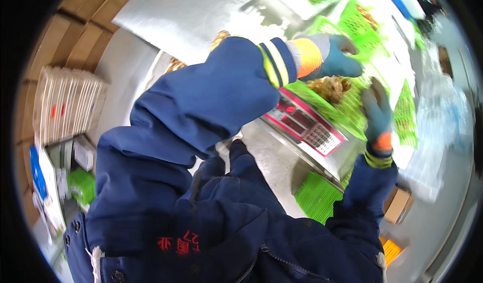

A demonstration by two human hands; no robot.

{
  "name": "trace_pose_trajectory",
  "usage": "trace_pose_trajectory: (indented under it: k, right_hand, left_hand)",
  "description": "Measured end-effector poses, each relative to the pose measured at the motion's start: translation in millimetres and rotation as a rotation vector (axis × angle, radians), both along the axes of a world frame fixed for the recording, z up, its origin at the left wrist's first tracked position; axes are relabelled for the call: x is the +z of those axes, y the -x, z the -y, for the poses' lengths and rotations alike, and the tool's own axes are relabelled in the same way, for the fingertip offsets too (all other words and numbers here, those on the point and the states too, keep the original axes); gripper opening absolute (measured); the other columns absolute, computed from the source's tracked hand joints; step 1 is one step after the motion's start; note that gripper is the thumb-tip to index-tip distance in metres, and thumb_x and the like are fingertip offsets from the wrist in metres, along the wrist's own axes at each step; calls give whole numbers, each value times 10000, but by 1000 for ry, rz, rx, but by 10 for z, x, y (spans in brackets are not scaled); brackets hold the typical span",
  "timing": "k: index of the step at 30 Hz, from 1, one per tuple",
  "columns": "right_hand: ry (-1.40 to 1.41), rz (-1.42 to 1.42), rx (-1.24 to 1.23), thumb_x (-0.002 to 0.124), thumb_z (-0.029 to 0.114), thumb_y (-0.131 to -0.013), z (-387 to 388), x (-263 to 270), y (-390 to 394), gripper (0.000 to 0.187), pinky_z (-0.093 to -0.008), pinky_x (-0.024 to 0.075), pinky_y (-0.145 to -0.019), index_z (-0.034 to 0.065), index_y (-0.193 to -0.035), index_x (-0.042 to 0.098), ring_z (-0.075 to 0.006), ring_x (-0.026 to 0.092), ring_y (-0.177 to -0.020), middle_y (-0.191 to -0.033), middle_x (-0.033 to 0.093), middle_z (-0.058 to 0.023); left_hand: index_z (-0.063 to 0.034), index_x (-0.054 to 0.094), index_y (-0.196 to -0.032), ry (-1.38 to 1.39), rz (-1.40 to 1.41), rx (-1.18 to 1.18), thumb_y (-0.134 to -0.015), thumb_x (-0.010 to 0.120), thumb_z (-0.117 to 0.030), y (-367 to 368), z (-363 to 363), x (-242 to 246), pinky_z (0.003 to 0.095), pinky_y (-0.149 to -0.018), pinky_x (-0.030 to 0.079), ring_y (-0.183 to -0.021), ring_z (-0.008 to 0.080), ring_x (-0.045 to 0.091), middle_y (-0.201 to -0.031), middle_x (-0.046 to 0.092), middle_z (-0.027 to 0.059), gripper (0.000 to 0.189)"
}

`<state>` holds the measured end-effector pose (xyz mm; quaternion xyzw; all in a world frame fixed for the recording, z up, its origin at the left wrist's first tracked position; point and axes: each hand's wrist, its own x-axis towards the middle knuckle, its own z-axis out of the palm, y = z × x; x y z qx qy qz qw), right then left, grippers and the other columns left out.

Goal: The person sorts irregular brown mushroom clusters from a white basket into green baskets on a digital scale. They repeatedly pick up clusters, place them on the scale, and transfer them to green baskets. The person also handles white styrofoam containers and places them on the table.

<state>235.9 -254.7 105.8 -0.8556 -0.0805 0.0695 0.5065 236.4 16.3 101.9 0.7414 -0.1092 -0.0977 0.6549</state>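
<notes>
A green plastic basket holds a brown clump, possibly mushrooms. It sits over an electronic weighing scale with a red-edged keypad panel. My left hand, in a blue-grey glove with an orange cuff, reaches across the basket's far side. Its fingers curl beside a green rim, and blur and glare hide whether they grip it. At the basket's right end is my right hand, gloved the same way. Thumb and fingers are spread, with nothing visible between them.
More green baskets with brown contents stand beyond. Stacked green baskets lie below the scale. Clear plastic bags hang or lie at right. Cardboard boxes line the left, beside a steel table.
</notes>
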Motion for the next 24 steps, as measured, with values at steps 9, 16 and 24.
trace_pose_trajectory:
  k: [9, 16, 24]
  right_hand:
    - [-129, -500, 822, 639, 9, -902, -2007, -759, 1233, 351, -284, 517, -874, -41, -1247, 598, -152, 661, -989, -1091, 687, -110]
    - [263, -64, 1311, 683, 249, -874, -3807, -2927, 2212, 442, -436, 504, -956, 49, -1263, 619, -380, 632, -1104, -1186, 670, -204]
    - [714, 666, 1532, 615, 183, -869, -5273, -4253, 3101, 387, -450, 537, -869, 144, -1254, 606, -302, 650, -1077, -1239, 649, -97]
  left_hand:
    - [-18, 462, -1450, 672, -66, 1126, -1011, 570, -279, 2898, -2516, -1278, 415, -1055, 461, -1155, 248, 609, -1269, 617, 147, 522]
    - [-24, 538, -1314, 1104, -470, 1634, -967, 632, -213, 4351, -1570, -2981, 279, -740, 515, -850, 178, 629, -1002, 656, 75, 406]
    - [48, 494, -1387, 1151, -448, 1723, -981, 601, -155, 4302, -1281, -3554, 244, -918, 489, -1034, 130, 597, -1208, 621, 101, 466]
